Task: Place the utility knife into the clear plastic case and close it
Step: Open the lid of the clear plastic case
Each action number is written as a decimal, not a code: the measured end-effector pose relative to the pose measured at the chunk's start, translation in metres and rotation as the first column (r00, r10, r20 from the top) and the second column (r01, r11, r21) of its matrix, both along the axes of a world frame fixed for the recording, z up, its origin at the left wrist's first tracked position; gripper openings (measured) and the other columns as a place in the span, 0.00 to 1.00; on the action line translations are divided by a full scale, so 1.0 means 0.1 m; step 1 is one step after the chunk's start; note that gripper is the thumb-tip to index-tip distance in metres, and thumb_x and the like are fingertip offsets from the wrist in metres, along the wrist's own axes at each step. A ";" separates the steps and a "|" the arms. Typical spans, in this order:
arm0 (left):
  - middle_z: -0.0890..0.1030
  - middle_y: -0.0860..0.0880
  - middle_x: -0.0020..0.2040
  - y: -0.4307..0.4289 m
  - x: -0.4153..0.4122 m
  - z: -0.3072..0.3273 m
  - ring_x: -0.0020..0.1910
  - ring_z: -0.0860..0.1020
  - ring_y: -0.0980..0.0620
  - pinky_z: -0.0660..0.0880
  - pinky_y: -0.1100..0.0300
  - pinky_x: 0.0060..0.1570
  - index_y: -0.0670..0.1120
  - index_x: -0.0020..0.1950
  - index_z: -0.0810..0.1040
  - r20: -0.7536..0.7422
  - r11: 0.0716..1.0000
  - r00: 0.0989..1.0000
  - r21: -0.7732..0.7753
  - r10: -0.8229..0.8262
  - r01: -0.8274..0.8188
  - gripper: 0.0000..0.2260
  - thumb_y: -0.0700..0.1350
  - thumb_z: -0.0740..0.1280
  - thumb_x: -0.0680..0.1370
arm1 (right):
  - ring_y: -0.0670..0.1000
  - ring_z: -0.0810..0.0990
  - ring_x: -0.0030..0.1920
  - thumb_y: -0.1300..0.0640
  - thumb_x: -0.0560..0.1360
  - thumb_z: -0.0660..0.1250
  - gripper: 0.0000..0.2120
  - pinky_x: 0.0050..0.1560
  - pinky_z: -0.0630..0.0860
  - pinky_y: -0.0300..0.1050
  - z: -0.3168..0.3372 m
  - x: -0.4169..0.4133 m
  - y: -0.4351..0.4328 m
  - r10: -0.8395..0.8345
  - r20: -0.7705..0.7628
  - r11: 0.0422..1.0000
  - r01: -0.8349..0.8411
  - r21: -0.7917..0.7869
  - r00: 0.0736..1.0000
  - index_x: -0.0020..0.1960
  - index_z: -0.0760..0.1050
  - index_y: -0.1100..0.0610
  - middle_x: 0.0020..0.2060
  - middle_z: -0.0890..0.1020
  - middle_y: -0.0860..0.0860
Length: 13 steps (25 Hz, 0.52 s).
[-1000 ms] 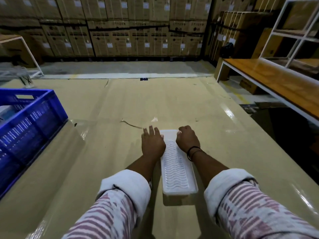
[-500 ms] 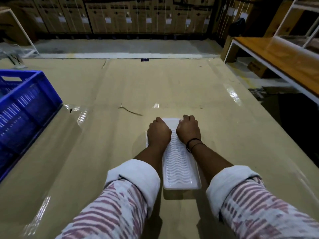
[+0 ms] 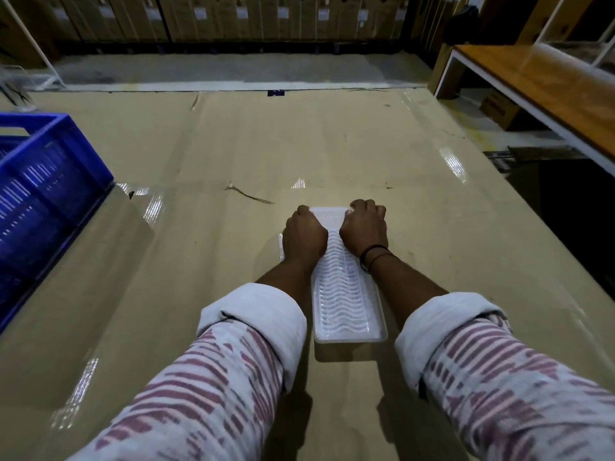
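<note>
My left hand [image 3: 304, 236] and right hand [image 3: 363, 227] are both curled into fists, pressing down on the far end of the case [image 3: 346, 294], which lies flat on the table [image 3: 233, 154] between my forearms. I can't see the knife.

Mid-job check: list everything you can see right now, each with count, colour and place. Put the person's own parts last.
plastic case: one, clear white with wavy ridges, on the cardboard-covered surface at centre, lying lengthwise away from the person
crate: one, blue, at the left edge
cardboard sheet: tan, taped, covering the work surface
boxes: a row, brown, along the far wall
bench: one, wooden top on white frame, at the right
utility knife: not visible
wristbands: dark, on the right wrist
sleeves: two, white with pink stripes, rolled
left hand: fisted, on the case's far left
right hand: fisted, on the case's far right
</note>
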<state>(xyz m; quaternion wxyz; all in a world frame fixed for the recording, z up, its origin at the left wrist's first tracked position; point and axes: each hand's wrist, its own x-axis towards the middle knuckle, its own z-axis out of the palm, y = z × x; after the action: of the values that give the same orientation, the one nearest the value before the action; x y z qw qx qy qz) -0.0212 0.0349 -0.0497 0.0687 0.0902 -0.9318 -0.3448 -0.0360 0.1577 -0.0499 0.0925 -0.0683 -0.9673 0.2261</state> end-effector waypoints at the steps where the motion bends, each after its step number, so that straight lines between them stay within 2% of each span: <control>1: 0.82 0.38 0.60 0.00 0.00 0.00 0.60 0.80 0.37 0.77 0.45 0.60 0.37 0.62 0.75 0.000 1.000 1.000 0.008 -0.001 0.001 0.13 0.39 0.60 0.79 | 0.62 0.68 0.66 0.56 0.81 0.56 0.17 0.63 0.69 0.55 0.00 0.00 0.00 -0.001 0.001 1.000 0.001 -0.003 1.000 0.67 0.72 0.59 0.64 0.74 0.59; 10: 0.82 0.39 0.60 -0.01 0.01 0.00 0.60 0.81 0.38 0.78 0.45 0.60 0.38 0.61 0.76 -0.001 1.000 1.000 0.031 0.000 0.000 0.13 0.38 0.60 0.78 | 0.61 0.67 0.67 0.55 0.81 0.56 0.18 0.65 0.66 0.58 0.01 0.00 0.00 -0.014 0.040 0.999 0.015 -0.033 0.999 0.69 0.70 0.58 0.67 0.72 0.58; 13: 0.82 0.38 0.60 0.00 0.01 -0.01 0.60 0.81 0.38 0.78 0.44 0.60 0.37 0.62 0.75 -0.001 1.000 1.000 0.030 0.005 -0.005 0.13 0.40 0.60 0.79 | 0.62 0.69 0.67 0.52 0.81 0.56 0.19 0.64 0.66 0.59 0.02 0.00 -0.02 -0.074 0.062 0.997 0.075 -0.024 0.995 0.68 0.69 0.61 0.66 0.73 0.60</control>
<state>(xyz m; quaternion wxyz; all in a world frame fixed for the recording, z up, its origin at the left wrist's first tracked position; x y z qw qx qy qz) -0.0206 0.0346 -0.0508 0.0685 0.0934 -0.9263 -0.3585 -0.0361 0.1560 -0.0484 0.0704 -0.1123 -0.9634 0.2328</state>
